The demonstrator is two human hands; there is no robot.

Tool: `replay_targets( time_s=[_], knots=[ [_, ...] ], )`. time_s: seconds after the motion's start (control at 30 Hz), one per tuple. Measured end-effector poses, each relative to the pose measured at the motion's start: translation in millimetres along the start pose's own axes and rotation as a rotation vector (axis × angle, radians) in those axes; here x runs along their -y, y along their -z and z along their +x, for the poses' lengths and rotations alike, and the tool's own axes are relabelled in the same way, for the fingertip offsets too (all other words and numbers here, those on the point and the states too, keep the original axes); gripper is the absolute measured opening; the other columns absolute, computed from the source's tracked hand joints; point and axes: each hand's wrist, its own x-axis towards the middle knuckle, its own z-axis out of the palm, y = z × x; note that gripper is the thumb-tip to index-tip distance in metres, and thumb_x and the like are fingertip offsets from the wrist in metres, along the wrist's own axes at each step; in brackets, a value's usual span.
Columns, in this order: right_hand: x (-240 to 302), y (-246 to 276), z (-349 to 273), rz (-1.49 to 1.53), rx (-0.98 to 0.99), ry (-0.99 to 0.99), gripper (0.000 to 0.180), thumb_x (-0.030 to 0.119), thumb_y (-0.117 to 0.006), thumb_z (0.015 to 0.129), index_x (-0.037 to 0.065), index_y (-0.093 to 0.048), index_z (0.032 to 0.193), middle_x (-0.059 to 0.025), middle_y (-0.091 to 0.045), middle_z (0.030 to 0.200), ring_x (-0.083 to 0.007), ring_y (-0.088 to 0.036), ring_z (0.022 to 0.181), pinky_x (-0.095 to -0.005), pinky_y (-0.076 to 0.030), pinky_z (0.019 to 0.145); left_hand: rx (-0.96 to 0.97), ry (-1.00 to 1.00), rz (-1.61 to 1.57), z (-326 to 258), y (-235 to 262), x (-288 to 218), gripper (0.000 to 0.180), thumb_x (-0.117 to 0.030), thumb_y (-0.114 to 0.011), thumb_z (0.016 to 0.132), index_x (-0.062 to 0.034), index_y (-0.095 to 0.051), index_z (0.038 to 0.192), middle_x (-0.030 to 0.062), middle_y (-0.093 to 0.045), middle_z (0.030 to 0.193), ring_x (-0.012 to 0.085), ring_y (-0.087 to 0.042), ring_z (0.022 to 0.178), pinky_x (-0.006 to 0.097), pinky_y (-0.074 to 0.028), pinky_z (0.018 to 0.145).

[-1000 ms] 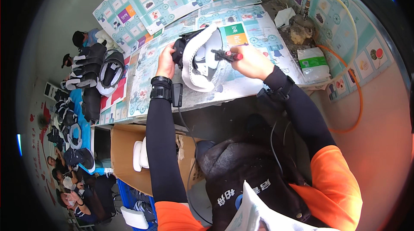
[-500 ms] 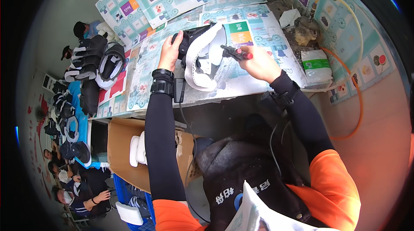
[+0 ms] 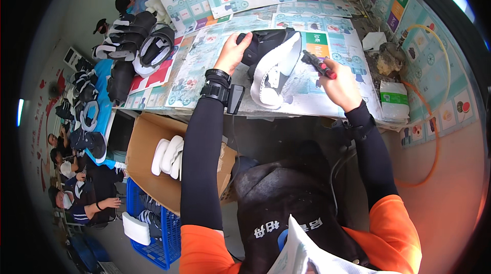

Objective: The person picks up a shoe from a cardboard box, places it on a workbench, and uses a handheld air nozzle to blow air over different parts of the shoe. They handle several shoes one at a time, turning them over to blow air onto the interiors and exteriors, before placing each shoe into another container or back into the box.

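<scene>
My left hand (image 3: 234,54) is closed around the black upper of a shoe (image 3: 268,44), near the back edge of the worktable. The shoe lies tilted on its side, its white sole rim (image 3: 265,77) curving toward me and a pale inner face turned right. My right hand (image 3: 340,84) grips a black tool with a red end (image 3: 321,65), a handheld applicator of some kind. Its dark tip points up and left, just right of the shoe's pale face and apart from it.
Printed sheets cover the worktable (image 3: 189,77). Several black shoes (image 3: 156,46) are stacked at its left end. Below stand a cardboard box (image 3: 146,141) with white soles (image 3: 166,156) and a blue basket (image 3: 171,238). A white-green packet (image 3: 394,97) and an orange hose (image 3: 436,156) are right. People sit far left.
The whole view has shifted, so the table and both hands appear farther right. The tool's tip has drawn slightly away from the shoe. My left hand still holds the shoe.
</scene>
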Motion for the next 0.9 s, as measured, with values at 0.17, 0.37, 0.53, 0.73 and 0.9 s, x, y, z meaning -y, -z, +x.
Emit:
replay_targets(
  time_s=[0.17,0.37,0.53,0.73,0.9],
  knots=[
    [0,0,-4,-0.008,0.063,0.015,0.018,0.009,-0.057,0.083,-0.002,-0.068,0.093,-0.0299,-0.065,0.078,-0.0486,-0.066,0.081,-0.052,-0.053,0.074,-0.053,-0.009,0.031,-8,-3,-2,0.045,-0.042,-0.067,0.103,-0.0002,-0.065,0.121,0.0017,-0.067,0.111,0.0092,-0.058,0.101,0.025,-0.045,0.092],
    [-7,-3,-6,0.035,0.251,-0.016,0.026,0.012,-0.064,0.081,-0.003,-0.069,0.101,-0.0285,-0.067,0.082,-0.0461,-0.066,0.085,-0.045,-0.051,0.077,-0.029,-0.049,0.032,-5,-6,-4,0.047,-0.044,-0.067,0.102,-0.0009,-0.065,0.121,0.0004,-0.066,0.11,0.0091,-0.057,0.1,0.026,-0.045,0.092],
    [-20,-36,2,-0.047,0.005,0.06,0.027,0.007,-0.059,0.081,-0.004,-0.069,0.104,-0.0319,-0.068,0.087,-0.0509,-0.066,0.086,-0.0531,-0.051,0.077,0.139,-0.056,-0.026,-16,28,-4,0.048,-0.035,-0.066,0.103,0.0006,-0.062,0.135,0.0043,-0.069,0.126,0.0121,-0.061,0.114,0.031,-0.048,0.099],
    [-58,-10,-10,0.312,0.227,-0.203,0.052,0.0,-0.06,0.085,-0.009,-0.058,0.135,-0.0127,-0.068,0.099,-0.0196,-0.063,0.081,-0.0331,-0.051,0.075,-0.242,-0.355,0.019,-4,-12,30,0.048,-0.033,-0.074,0.096,0.0003,-0.063,0.129,0.0136,-0.07,0.122,0.0214,-0.064,0.114,0.037,-0.051,0.1],
    [-33,-20,-31,0.134,0.252,-0.196,0.048,0.001,-0.064,0.09,-0.007,-0.057,0.136,-0.0096,-0.064,0.096,-0.0173,-0.057,0.072,-0.0323,-0.048,0.064,-0.317,-0.158,0.107,-29,6,37,0.049,-0.039,-0.074,0.096,0.003,-0.062,0.119,0.0156,-0.071,0.11,0.0234,-0.066,0.101,0.037,-0.053,0.09]
  ],
)
